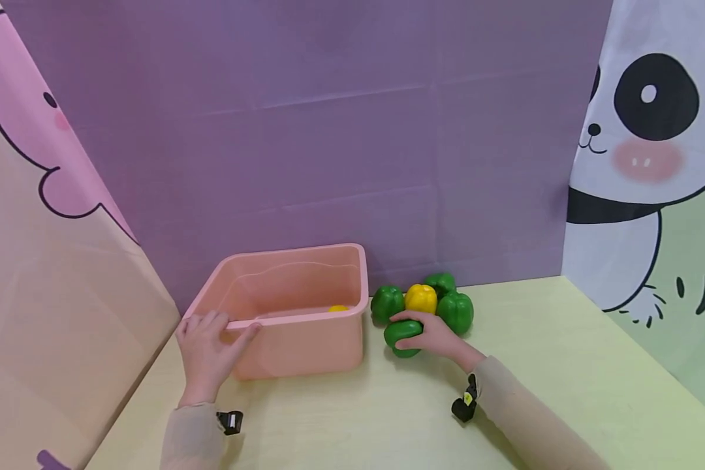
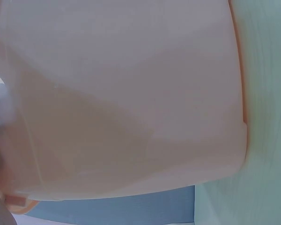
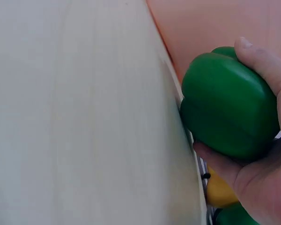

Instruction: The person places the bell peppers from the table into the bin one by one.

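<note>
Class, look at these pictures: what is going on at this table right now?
A person sits at a pale green table. The left hand grips the near rim of a pink tub, which has a yellow thing inside. The right hand holds a green pepper at the front of a cluster beside the tub: three more green peppers and a yellow pepper.

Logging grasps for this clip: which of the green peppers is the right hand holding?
The front green pepper, nearest the person: the right hand curls around it. The other three green peppers sit untouched behind, around the yellow pepper.
</note>
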Demonstrator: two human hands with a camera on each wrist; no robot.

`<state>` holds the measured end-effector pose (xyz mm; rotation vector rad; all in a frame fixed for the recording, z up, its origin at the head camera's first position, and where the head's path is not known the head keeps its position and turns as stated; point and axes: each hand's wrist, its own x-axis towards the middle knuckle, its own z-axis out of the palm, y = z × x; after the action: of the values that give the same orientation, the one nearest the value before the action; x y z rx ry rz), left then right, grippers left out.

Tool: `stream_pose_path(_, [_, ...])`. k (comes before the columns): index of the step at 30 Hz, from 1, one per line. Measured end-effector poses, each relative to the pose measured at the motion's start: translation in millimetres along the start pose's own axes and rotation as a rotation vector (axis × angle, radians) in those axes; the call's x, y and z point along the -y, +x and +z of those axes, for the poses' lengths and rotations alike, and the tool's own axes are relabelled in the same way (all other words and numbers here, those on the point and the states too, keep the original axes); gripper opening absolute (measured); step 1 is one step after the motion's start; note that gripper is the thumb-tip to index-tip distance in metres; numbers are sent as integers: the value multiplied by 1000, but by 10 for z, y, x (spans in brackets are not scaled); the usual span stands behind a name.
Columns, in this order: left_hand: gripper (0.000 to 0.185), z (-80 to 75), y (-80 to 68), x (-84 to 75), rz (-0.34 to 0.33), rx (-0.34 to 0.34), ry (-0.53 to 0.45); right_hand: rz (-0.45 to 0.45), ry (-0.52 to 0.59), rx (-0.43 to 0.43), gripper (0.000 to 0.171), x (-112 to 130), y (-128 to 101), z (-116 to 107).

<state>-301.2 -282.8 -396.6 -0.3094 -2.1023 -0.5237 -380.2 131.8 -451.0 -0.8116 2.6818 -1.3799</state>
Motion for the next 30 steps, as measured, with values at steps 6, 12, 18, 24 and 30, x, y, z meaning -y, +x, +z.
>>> stream_pose_path(6, [37, -21, -5, -8, -4, -13, -9, 37, 109, -33, 53, -107, -28, -9])
stream_pose_path(12, [39, -17, -16, 2, 7, -19, -7, 109, 253, -93, 52, -178, -92, 3])
stream_pose_path(18, [39, -12, -17, 24, 10, -13, 0, 151, 411, -117, 53, -253, -147, 12])
stream_pose_path(24, [38, -8, 3, 9, 7, -13, -3, 154, 457, -117, 56, -284, -163, 5])
stream_pose_path(30, [42, -20, -4, 7, 5, 1, 11, 167, 436, -123, 55, -236, -188, -16])
